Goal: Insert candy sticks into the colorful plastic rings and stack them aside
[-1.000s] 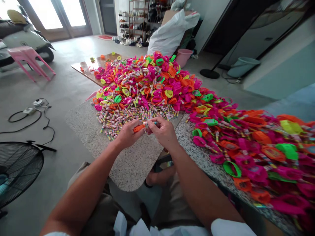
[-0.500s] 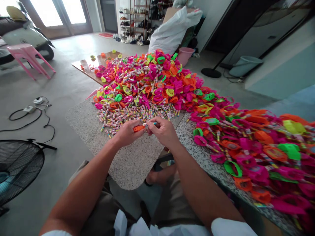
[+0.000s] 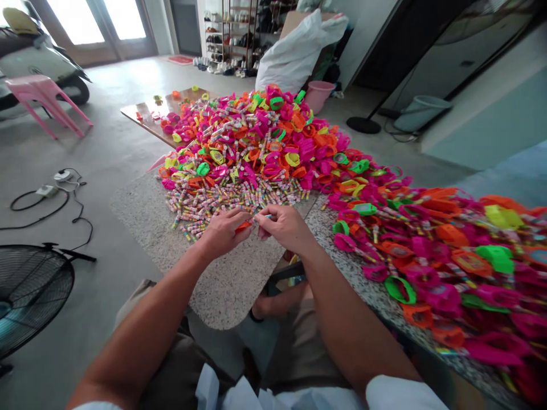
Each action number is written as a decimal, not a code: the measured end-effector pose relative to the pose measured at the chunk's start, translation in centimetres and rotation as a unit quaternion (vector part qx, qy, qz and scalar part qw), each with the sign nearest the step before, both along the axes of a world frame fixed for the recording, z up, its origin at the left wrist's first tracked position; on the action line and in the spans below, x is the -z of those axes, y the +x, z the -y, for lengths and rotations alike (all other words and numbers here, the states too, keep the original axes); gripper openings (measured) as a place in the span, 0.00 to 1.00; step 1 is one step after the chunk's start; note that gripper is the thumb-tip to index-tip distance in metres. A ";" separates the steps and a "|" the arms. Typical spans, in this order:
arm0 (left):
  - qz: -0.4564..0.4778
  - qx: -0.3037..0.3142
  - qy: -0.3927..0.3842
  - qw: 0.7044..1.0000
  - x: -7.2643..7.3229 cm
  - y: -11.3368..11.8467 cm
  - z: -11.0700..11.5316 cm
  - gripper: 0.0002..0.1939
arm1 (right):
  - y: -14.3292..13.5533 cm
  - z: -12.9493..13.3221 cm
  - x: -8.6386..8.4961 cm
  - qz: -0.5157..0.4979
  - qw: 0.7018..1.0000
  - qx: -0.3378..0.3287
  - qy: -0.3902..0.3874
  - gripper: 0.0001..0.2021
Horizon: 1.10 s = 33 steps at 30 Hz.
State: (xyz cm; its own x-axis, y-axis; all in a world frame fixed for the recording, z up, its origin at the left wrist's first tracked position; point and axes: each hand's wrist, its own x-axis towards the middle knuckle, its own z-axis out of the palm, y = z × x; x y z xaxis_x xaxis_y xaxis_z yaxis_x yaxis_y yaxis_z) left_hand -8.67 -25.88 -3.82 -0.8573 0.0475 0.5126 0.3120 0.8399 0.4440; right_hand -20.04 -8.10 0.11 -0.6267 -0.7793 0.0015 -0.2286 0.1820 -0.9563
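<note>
My left hand (image 3: 223, 232) is closed around an orange plastic toy watch (image 3: 243, 227), mostly hidden by the fingers. Close beside it, my right hand (image 3: 285, 228) pinches a small printed candy tube (image 3: 267, 216), of which only a bit shows between thumb and forefinger. The two hands almost meet above the speckled stone tabletop (image 3: 226, 285). Just beyond them lies a spread of similar small wrapped tubes (image 3: 200, 208). Behind that rises a big heap of pink, orange, green and yellow toy watches (image 3: 294, 139).
More toy watches (image 3: 440, 267) cover the granite surface on the right. A few lie on a brown board (image 3: 145, 114) at the back left. A black fan (image 3: 34, 296), cables, a pink stool (image 3: 43, 94), a white sack (image 3: 294, 54) and buckets stand around.
My hands have drawn slightly together, and less of the orange toy watch and the candy tube shows between them. The view has shifted a little.
</note>
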 end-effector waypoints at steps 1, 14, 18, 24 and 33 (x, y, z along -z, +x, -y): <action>-0.004 0.000 -0.012 1.000 0.0 0.0 -0.1 0.10 | -0.1 -0.1 -0.1 0.009 1.000 -0.002 0.002 0.13; -0.002 0.029 -0.047 0.998 -0.7 0.3 -0.5 0.11 | -1.1 -1.3 -0.4 0.063 0.995 -0.069 0.020 0.15; -0.006 0.015 -0.038 0.999 -0.5 0.3 -0.4 0.09 | -0.3 -0.5 -0.2 0.026 0.999 -0.040 -0.005 0.12; -0.003 -0.004 -0.045 0.999 -0.1 0.3 -1.2 0.09 | -0.5 -0.8 -0.5 0.055 0.997 -0.058 -0.001 0.12; 0.014 0.003 -0.057 0.998 0.1 0.5 -2.0 0.09 | -2.2 -1.7 0.0 0.103 0.987 -0.121 0.024 0.14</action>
